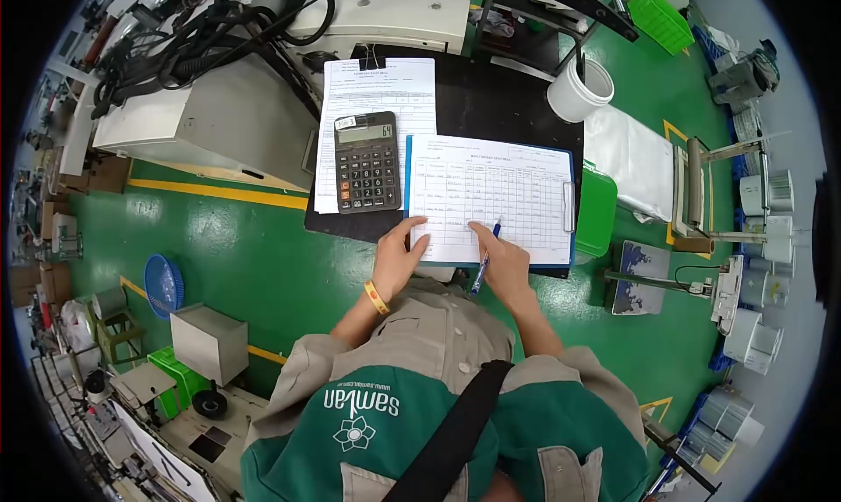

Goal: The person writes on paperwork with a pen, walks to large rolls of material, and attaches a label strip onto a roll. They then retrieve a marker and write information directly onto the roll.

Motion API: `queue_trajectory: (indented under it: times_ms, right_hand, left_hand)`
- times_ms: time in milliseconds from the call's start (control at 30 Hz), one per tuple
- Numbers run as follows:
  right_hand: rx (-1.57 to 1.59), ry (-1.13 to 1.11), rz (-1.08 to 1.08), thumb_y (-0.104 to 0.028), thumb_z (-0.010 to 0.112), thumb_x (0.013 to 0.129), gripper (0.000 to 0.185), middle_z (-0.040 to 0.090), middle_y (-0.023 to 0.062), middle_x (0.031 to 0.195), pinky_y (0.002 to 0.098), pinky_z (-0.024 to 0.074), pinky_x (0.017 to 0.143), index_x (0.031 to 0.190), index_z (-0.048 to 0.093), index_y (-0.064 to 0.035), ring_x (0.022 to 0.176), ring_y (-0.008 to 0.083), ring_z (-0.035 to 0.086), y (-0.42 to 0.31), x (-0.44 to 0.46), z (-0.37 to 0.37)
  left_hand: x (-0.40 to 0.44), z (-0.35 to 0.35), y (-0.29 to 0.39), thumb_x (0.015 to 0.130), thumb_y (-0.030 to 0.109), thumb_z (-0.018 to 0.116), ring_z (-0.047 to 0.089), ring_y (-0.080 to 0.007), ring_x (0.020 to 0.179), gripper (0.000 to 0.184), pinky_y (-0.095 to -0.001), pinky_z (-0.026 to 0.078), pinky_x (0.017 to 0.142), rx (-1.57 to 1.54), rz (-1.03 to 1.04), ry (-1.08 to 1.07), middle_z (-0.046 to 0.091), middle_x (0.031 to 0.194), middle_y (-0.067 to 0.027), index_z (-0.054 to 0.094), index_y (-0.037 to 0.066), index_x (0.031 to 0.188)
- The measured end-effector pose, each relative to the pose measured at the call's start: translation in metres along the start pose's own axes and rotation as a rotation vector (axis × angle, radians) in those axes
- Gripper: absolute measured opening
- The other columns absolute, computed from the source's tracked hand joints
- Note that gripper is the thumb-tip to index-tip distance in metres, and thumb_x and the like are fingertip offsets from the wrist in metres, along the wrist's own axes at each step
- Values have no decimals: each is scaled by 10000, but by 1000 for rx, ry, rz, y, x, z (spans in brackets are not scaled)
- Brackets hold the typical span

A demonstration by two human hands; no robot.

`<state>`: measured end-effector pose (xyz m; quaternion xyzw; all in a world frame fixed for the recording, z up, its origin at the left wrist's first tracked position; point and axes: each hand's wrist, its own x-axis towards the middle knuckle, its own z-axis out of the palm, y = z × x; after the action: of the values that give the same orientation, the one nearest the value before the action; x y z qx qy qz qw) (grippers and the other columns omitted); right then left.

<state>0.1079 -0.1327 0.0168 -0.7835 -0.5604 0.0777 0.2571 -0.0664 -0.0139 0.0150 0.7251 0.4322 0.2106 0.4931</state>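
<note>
A blue clipboard [573,160] holds a printed form [491,187] with a table and handwritten entries, its metal clip at the right. My left hand [399,258] rests on the form's lower left edge, thumb and fingers apart. At the bottom middle of the form, my right hand [503,264] grips a blue pen [486,258], its tip end pointing up over the sheet. A dark calculator [367,162], its display reading 64, lies left of the clipboard. Beneath it are white papers [385,80] with a black binder clip [372,58] at the top.
The dark table [499,90] carries a white bucket [580,91] at its back right. A beige machine [219,116] with black cables [206,51] stands at the left. A green bin [598,211] is right of the table; a blue basket [164,286] sits on the green floor.
</note>
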Motion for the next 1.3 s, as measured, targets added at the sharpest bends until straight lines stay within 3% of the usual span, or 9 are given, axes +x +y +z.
queue_trajectory:
  times_ms: [100,233,333,533,667,700,967,1067,1300]
  right_hand:
    - [56,84,16,-108,599,883,252,574,113,583,402,417,470,1125,642,-159,508,290,578,2,9,0]
    - [180,173,114,-130,560,933,217,608,142,646,380,449,518,1135,637,-146,563,302,607,8,28,-4]
    - [204,142,215,-145,543,953,198,633,171,708,361,471,571,1125,639,-132,633,306,638,14,41,-12]
    - [254,191,144,-118,523,956,207,645,180,744,365,480,593,1138,621,-125,670,313,654,33,54,-7]
    - [282,229,127,-104,531,948,201,647,170,736,359,487,593,1124,625,-120,662,318,652,35,61,-2]
    - [224,245,113,-107,535,956,200,639,150,736,292,462,573,1130,632,-100,606,188,617,37,60,2]
    - [80,219,49,-106,564,936,199,639,113,700,292,458,544,1106,663,-136,569,196,603,35,58,9]
    - [125,183,-2,-109,566,912,234,635,133,696,373,465,547,1127,641,-165,607,276,623,23,64,7]
    - [-9,134,-14,-126,583,896,226,613,131,634,395,465,536,1109,640,-173,580,293,623,24,70,20]
  left_hand:
    - [1,2,-2,835,161,660,541,-221,586,295,-340,452,586,15,-7,20,616,729,-144,635,56,1109]
    - [2,1,0,862,148,650,407,-95,543,244,-276,373,515,-27,-8,45,498,601,-45,656,42,1082]
    - [3,2,-5,867,185,636,478,-163,509,228,-311,406,514,-32,-16,61,537,595,-92,665,54,1051]
    - [4,6,-14,902,182,611,471,-119,498,195,-282,392,486,-108,58,129,541,582,-77,681,39,1015]
    - [2,5,-16,906,141,602,535,-81,607,178,-249,440,561,-77,62,119,635,693,-81,682,3,986]
    - [2,5,-16,907,140,600,537,-81,608,177,-251,441,561,-76,71,121,635,692,-81,682,4,986]
    - [2,5,-14,911,124,597,515,-78,588,165,-248,430,549,-77,103,127,618,674,-71,682,5,988]
    - [2,6,-15,911,125,597,514,-82,585,166,-248,431,550,-84,112,144,619,679,-73,682,2,981]
    - [1,6,-15,907,124,600,509,-81,578,162,-252,429,544,-101,106,143,613,670,-70,683,3,976]
